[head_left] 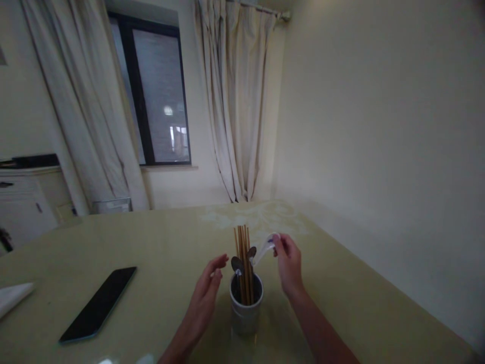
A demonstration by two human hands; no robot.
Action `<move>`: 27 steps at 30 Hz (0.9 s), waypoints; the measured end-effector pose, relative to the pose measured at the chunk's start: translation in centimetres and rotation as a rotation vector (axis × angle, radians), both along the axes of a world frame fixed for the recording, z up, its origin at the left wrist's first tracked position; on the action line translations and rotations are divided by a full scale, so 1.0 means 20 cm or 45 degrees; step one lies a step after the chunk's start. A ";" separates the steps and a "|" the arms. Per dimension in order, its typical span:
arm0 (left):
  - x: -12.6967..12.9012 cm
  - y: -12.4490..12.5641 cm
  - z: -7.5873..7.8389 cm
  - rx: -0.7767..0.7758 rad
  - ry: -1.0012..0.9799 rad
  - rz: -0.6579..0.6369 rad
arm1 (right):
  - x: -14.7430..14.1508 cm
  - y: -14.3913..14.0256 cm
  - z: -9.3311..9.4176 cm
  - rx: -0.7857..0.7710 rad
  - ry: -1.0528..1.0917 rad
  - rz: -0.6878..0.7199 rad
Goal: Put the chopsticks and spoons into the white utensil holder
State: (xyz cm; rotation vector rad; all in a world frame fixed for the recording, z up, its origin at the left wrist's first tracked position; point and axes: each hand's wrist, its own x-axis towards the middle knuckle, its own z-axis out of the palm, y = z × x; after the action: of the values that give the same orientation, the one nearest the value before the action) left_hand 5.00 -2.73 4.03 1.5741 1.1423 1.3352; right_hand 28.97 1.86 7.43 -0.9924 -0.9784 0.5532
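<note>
A grey cup (pixel 245 313) stands on the yellow-green table (pixel 159 253), holding a bundle of wooden chopsticks (pixel 243 253) and two dark metal spoons (pixel 237 264). My right hand (pixel 288 263) pinches a clear plastic spoon (pixel 264 247) just right of the chopsticks, its bowl angled down toward the cup. My left hand (pixel 206 290) hovers with fingers apart, just left of the cup's rim, holding nothing.
A black phone (pixel 99 304) lies face up on the table to the left. Something white and flat (pixel 13 296) sits at the left edge. Behind the table are a window, pale curtains and a bare wall on the right.
</note>
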 end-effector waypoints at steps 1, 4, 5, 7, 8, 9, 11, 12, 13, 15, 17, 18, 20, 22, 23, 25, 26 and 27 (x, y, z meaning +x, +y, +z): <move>0.00 -0.01 0.00 -0.049 -0.073 -0.056 | 0.04 0.00 0.03 0.062 0.069 -0.063; 0.03 -0.04 -0.01 -0.115 -0.182 -0.374 | 0.11 -0.03 0.10 0.185 0.265 -0.086; 0.05 -0.05 -0.02 -0.135 -0.190 -0.492 | 0.10 -0.05 0.11 0.202 0.274 -0.059; 0.08 -0.08 -0.03 -0.180 -0.191 -0.674 | 0.05 -0.09 0.11 0.195 0.170 0.032; 0.09 -0.09 -0.04 -0.195 -0.189 -0.721 | 0.02 -0.12 0.11 0.184 0.073 0.085; 0.10 -0.10 -0.05 -0.201 -0.187 -0.742 | -0.02 -0.14 0.10 0.168 -0.046 0.151; 0.11 -0.10 -0.06 -0.203 -0.187 -0.732 | -0.08 -0.18 0.07 0.174 -0.277 0.259; 0.11 -0.10 -0.06 -0.201 -0.190 -0.716 | -0.11 -0.20 0.06 0.184 -0.383 0.293; 0.11 -0.09 -0.06 -0.199 -0.195 -0.699 | -0.12 -0.20 0.05 0.202 -0.475 0.307; 0.10 -0.07 -0.07 -0.182 -0.190 -0.654 | -0.14 -0.21 0.03 0.240 -0.619 0.298; 0.08 -0.06 -0.07 -0.151 -0.153 -0.593 | -0.14 -0.20 0.01 0.271 -0.695 0.288; 0.08 -0.05 -0.07 -0.135 -0.130 -0.568 | -0.14 -0.19 0.00 0.281 -0.709 0.294; 0.07 -0.05 -0.08 -0.113 -0.101 -0.541 | -0.14 -0.18 -0.01 0.278 -0.708 0.323; 0.06 -0.04 -0.08 -0.098 -0.083 -0.517 | -0.15 -0.17 -0.02 0.264 -0.698 0.354; 0.06 -0.03 -0.08 -0.087 -0.068 -0.491 | -0.15 -0.17 -0.03 0.264 -0.690 0.363; 0.05 -0.02 -0.09 -0.051 -0.023 -0.416 | -0.15 -0.15 -0.04 0.280 -0.673 0.375; 0.05 -0.01 -0.09 -0.032 0.001 -0.378 | -0.14 -0.14 -0.06 0.289 -0.664 0.379; 0.04 0.00 -0.10 -0.016 0.019 -0.346 | -0.14 -0.13 -0.07 0.292 -0.656 0.381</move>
State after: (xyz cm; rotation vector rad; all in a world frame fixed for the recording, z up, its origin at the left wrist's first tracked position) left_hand 5.81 -2.72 2.00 1.6650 0.9053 1.1360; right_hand 26.08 -0.72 6.06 -0.7987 -1.6309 0.4226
